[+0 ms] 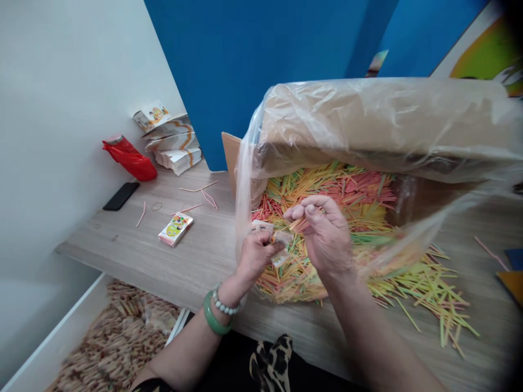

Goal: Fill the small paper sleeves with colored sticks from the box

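My left hand (258, 255) grips a small printed paper packet (281, 247) over the near left part of a plastic-lined cardboard box (368, 117). Close by on its right, my right hand (327, 231) is closed around a small bunch of thin coloured sticks (300, 224). Below both hands the box holds a deep heap of loose thin sticks (347, 188) in yellow, orange, pink and green. The clear plastic liner (245, 179) hangs over the box's rim. A green bangle and a beaded bracelet circle my left wrist.
A small printed box (175, 228) lies left on the table (204, 245), near stray sticks, a black phone (121, 196), a red pouch (131, 158) and stacked flat cartons (175, 144). Loose yellow sticks (429, 288) spill at right. Lower left, an open drawer (114, 337) holds many small bundles.
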Available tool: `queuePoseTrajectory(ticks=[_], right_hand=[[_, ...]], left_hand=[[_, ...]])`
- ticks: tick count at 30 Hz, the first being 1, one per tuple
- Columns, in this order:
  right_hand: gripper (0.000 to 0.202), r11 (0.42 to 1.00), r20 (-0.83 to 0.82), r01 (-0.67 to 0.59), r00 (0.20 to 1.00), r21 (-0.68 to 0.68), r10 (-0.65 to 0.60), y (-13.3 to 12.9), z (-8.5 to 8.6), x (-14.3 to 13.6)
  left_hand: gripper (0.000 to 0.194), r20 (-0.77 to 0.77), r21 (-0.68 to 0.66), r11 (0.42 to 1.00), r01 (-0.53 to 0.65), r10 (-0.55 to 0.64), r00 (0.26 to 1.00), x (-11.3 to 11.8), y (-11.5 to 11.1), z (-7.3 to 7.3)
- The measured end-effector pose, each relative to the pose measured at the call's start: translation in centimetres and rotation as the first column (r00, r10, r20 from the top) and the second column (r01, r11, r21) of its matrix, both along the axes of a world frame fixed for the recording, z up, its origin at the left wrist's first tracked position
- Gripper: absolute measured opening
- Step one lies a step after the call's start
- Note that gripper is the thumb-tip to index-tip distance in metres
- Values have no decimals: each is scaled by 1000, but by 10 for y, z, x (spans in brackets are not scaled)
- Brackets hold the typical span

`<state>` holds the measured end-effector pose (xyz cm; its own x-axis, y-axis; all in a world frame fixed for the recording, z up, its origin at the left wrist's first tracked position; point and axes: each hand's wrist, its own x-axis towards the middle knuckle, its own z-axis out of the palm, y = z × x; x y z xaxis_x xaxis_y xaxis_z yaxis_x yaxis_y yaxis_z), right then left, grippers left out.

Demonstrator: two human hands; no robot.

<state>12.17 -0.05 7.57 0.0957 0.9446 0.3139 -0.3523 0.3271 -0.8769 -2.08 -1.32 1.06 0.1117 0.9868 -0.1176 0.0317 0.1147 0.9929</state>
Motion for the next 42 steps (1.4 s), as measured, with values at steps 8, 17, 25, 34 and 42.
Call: queuePoseTrajectory(ticks=[8, 17, 25, 34, 42], right_hand=[[4, 995, 40, 98, 995, -26, -97, -3, -18, -14], [5, 992, -1, 123, 992, 21, -123, -3, 0, -19], [7, 988, 24, 154, 988, -24, -153, -6, -8, -20], [7, 989, -2, 144, 990, -36, -144, -10, -7, -24], [10, 978, 195, 200, 963, -57, -186, -13, -27, -16]], left_hand=[[28, 161, -160, 976, 148, -122, 979, -4, -7, 17], [32, 90, -186, 980, 66, -50, 995, 0, -4, 11], [30, 86, 15, 997, 75, -76, 993, 0, -2, 9], [34, 81, -88, 995, 40, -33, 996, 5, -3, 11], [47, 172, -170, 980, 107, -78, 982, 1, -4, 18]])
